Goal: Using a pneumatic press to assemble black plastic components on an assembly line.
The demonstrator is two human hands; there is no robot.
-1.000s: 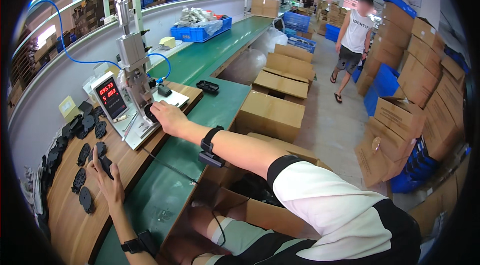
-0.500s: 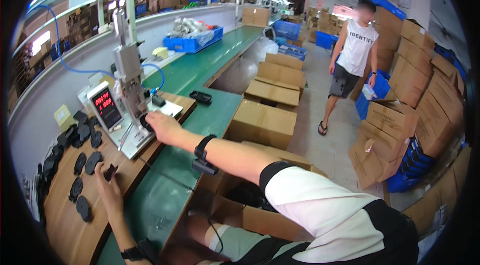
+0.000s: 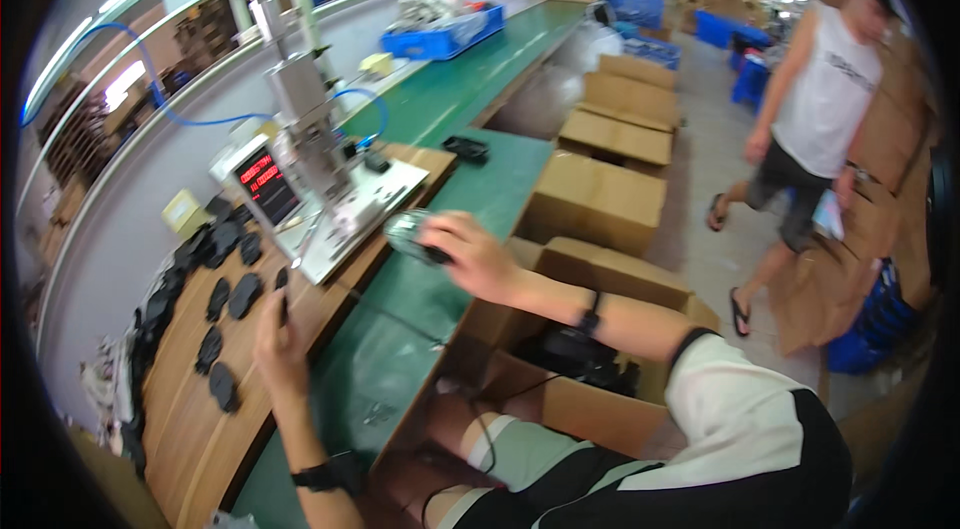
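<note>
My right hand is closed on a round part with a shiny greyish face and a dark edge, blurred by motion. It is above the green bench top, just right of the press's white base plate. My left hand pinches a small black part over the wooden board; its shape is mostly hidden. Flat rounded black pieces lie on the board left of that hand. Behind them stands the upright metal press beside a display box with red digits.
More black pieces are heaped along the wall. A dark part lies on the green bench. An open carton with black items stands beneath my right arm, with further cartons behind. A person in a white top walks at the right.
My right hand has moved from the press base rightward over the bench, bringing the round part along. My left hand still pinches its part. The person in the aisle has come nearer, and the view has shifted.
</note>
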